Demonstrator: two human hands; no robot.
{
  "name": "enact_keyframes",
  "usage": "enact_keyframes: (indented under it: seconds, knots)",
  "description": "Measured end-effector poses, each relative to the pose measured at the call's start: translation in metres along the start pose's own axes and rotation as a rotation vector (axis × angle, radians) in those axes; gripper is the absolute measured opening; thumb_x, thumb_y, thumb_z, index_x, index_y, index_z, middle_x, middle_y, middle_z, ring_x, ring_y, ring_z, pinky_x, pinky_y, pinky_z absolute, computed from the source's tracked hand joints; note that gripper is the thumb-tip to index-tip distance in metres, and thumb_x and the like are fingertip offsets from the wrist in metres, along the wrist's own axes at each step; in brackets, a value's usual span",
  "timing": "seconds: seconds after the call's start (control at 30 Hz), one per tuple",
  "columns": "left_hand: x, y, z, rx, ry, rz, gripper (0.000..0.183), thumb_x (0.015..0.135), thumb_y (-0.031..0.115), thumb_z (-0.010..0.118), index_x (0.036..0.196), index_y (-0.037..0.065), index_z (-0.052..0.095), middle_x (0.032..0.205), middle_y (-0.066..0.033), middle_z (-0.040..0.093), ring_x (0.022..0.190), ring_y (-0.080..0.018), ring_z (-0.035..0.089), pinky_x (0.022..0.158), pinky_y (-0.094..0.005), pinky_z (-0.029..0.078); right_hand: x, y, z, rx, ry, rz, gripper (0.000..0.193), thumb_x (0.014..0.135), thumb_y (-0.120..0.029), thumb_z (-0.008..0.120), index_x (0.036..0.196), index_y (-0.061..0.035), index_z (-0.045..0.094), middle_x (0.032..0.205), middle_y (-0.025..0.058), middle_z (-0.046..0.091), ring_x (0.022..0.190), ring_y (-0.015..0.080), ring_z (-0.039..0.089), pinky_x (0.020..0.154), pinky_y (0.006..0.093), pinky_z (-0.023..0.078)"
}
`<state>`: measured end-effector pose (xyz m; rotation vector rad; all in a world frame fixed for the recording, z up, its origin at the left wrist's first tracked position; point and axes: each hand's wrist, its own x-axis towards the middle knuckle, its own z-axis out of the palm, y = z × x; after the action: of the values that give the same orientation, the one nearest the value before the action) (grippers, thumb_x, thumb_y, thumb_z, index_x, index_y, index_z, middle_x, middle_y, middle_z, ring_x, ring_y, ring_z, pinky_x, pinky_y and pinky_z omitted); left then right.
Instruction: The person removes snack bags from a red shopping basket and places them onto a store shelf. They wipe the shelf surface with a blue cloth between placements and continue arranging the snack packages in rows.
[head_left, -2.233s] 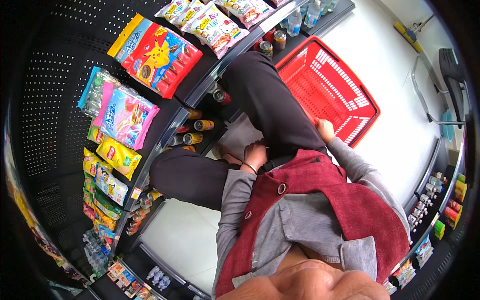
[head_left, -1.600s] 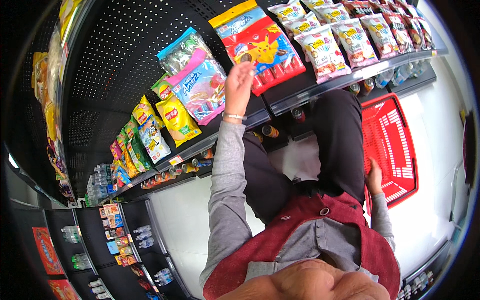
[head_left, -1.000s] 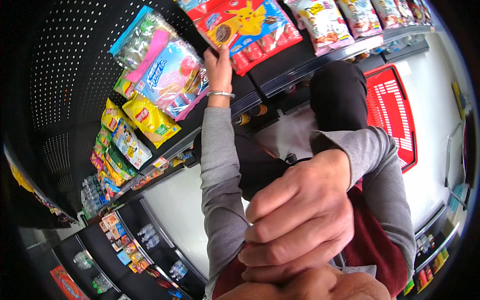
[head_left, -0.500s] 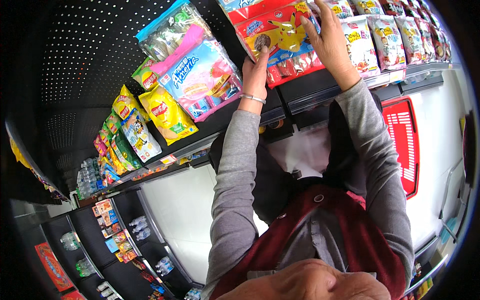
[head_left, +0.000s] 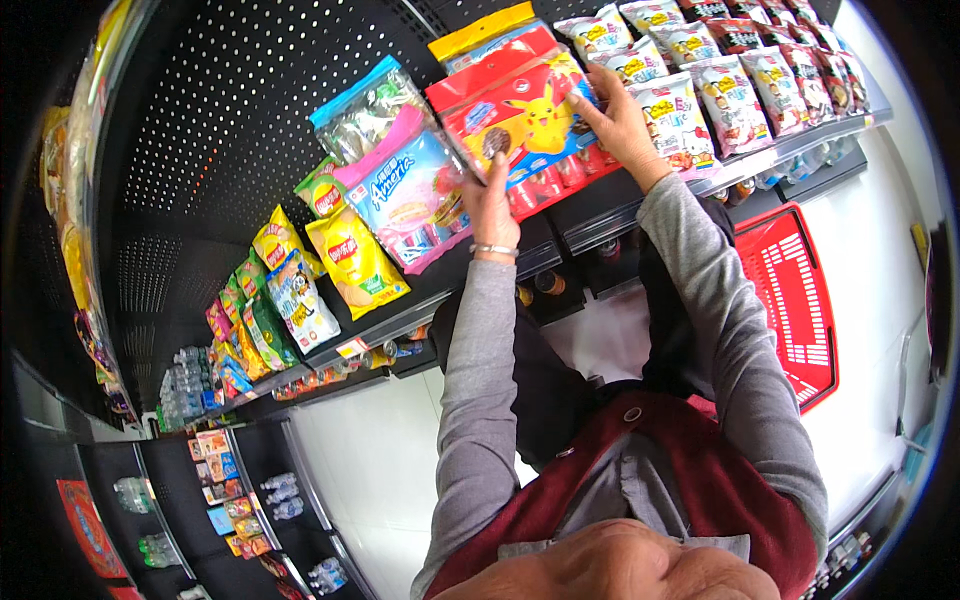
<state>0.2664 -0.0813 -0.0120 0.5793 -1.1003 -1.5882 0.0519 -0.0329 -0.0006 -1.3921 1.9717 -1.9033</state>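
A red snack bag [head_left: 548,132] with a yellow cartoon figure and a biscuit picture stands on the shelf, its lower part see-through over small red packs. My left hand [head_left: 490,212], with a bangle at the wrist, grips its lower left side, thumb on the front. At the right edge my right hand [head_left: 622,122] holds the bag between thumb and fingers; some fingertips are hidden behind it. A pink and blue snack bag [head_left: 412,195] leans just left of my left hand. White snack bags [head_left: 672,125] stand close to my right hand.
The black shelf [head_left: 540,240] runs across in front of me. Yellow chip bags [head_left: 357,262] and bottles [head_left: 185,380] fill its left part. A red shopping basket [head_left: 800,310] stands on the floor at my right. Another shelf unit [head_left: 180,465] is at the lower left.
The view has shifted, bringing more of the shelf's upper right into sight. My right hand's fingers have come lower on the red snack bag's right edge. My left hand stays on its left side.
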Motion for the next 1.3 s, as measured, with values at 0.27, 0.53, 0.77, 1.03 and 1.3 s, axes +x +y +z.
enact_keyframes:
  seconds: [0.27,0.53,0.77,1.03,1.3]
  knots:
    - [0.000,0.036,0.009,0.156,-0.119,0.185,0.043,0.097,0.026,0.067,0.127,-0.003,0.055,0.125,-0.0109,0.061,0.111,-0.0177,0.059,0.100,-0.0348,0.046,-0.019,-0.041,-0.028,0.610,-0.249,0.268,0.071,0.086,-0.040,0.078,0.136,0.0003,0.048,0.120,0.0103,0.066,0.107,0.0146,0.064,0.093,0.0295,0.053]
    - [0.018,0.025,0.000,-0.150,-0.268,0.012,0.066,0.104,0.055,0.039,0.138,0.000,0.050,0.130,-0.0163,0.062,0.116,-0.0264,0.061,0.101,-0.0392,0.047,-0.084,-0.031,-0.095,1.044,0.329,0.223,0.057,0.088,-0.030,0.075,0.131,0.0003,0.052,0.114,0.0073,0.067,0.095,0.0157,0.067,0.081,0.0307,0.055]
    - [0.022,0.007,-0.016,-0.033,-0.127,-0.134,0.054,0.105,0.049,0.041,0.127,0.003,0.058,0.119,-0.0151,0.067,0.106,-0.0270,0.064,0.094,-0.0415,0.051,-0.166,0.063,-0.283,1.032,0.796,0.385,0.049,0.102,-0.044,0.055,0.130,-0.0046,0.055,0.120,0.0105,0.068,0.105,0.0230,0.067,0.089,0.0382,0.057]
    - [0.024,-0.004,-0.014,0.033,-0.103,-0.209,0.047,0.107,0.044,0.042,0.125,0.003,0.058,0.113,-0.0126,0.068,0.104,-0.0234,0.064,0.092,-0.0369,0.050,-0.339,0.164,-0.393,0.307,0.789,0.853,0.045,0.092,-0.033,0.073,0.123,-0.0037,0.057,0.102,0.0077,0.069,0.077,0.0152,0.068,0.064,0.0276,0.055]
    - [0.022,-0.013,-0.012,0.146,-0.093,-0.226,0.045,0.104,0.042,0.049,0.123,0.003,0.059,0.111,-0.0121,0.068,0.101,-0.0230,0.065,0.091,-0.0358,0.050,-0.377,0.243,-0.359,-0.136,0.925,0.796,0.059,0.082,-0.034,0.085,0.122,0.0014,0.058,0.105,0.0092,0.068,0.088,0.0142,0.065,0.079,0.0298,0.054]
